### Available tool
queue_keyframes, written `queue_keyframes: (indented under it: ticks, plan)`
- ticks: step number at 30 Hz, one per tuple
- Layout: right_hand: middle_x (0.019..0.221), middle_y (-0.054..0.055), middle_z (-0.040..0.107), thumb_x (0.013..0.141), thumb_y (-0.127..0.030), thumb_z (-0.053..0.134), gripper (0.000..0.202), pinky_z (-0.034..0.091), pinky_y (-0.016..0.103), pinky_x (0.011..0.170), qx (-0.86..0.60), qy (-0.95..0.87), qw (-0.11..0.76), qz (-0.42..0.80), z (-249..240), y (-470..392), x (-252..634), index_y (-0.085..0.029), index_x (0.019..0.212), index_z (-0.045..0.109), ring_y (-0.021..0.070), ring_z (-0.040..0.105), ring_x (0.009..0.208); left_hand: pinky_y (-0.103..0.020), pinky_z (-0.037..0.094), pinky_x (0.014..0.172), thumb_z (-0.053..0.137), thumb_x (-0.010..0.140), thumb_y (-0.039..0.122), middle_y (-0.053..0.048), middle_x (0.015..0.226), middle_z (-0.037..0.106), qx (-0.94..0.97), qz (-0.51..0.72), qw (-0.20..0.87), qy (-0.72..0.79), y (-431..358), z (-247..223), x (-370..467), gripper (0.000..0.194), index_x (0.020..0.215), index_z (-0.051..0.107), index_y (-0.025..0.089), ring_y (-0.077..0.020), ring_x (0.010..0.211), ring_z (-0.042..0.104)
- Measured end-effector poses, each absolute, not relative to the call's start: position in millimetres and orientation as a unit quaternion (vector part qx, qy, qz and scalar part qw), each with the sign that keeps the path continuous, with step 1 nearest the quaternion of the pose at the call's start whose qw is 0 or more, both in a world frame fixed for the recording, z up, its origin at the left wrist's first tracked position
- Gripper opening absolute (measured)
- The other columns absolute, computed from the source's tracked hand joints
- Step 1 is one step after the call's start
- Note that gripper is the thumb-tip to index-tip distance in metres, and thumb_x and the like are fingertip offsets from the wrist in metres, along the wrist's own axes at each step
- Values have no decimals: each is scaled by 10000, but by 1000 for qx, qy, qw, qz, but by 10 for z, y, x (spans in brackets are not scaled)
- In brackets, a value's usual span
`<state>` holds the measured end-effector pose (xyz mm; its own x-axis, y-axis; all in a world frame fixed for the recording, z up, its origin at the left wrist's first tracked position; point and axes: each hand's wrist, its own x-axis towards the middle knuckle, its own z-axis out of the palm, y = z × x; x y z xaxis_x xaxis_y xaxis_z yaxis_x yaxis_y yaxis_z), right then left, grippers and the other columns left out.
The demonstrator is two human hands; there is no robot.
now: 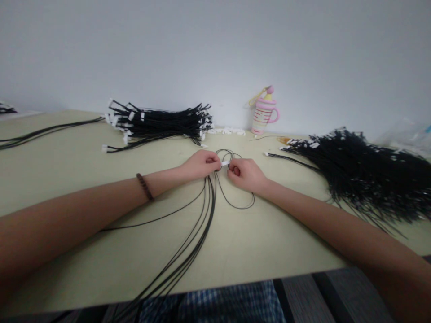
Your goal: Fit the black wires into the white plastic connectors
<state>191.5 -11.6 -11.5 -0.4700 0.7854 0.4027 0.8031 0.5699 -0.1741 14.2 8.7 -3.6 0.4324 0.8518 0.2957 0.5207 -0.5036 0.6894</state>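
Observation:
A small white connector [225,163] sits between my two hands, over the middle of the table. My left hand [204,164] is closed, its thumb and fingertips pinched at the connector's left end. From under that hand several thin black wires [209,211] curve down past the table's front edge. My right hand [246,174] is closed too, pinching at the connector's right side, where a thin black wire seems to enter; the fingers hide the exact grip. Loops of black wire [237,207] lie on the table around the hands.
Black cables with white ends [161,122] are piled at the back left. Loose white connectors [229,131] lie beside a pink striped cup [263,116]. A large black wire heap [370,172] covers the right, with clear plastic [407,134] behind it.

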Motion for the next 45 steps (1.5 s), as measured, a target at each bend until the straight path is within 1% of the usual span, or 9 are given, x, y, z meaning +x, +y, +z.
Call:
queue_keyframes:
  ticks: [14, 22, 45]
  plan:
    - [607, 3, 534, 728, -224, 448, 117, 230, 215, 500, -454, -860, 230, -17, -119, -109, 1925, -157, 637, 480, 86, 412, 521, -186, 355, 511, 507, 680, 220, 17, 568, 582, 812, 322, 256, 415, 123, -68, 137, 139, 647, 608, 132, -89, 541, 494]
    - [623, 7, 536, 725, -220, 447, 106, 233, 216, 503, -454, -860, 231, -14, -128, -104, 1929, -156, 648, 482, 89, 414, 529, -196, 384, 542, 505, 677, 226, 0, 618, 617, 809, 317, 258, 421, 126, -72, 137, 142, 667, 613, 134, -109, 586, 537]
    - [600, -5, 520, 717, -226, 447, 105, 234, 215, 500, -445, -863, 239, -21, -140, -89, 1932, -162, 635, 460, 84, 412, 521, -196, 384, 539, 501, 672, 223, 0, 615, 617, 812, 319, 253, 418, 137, -79, 140, 142, 663, 614, 137, -109, 584, 540]
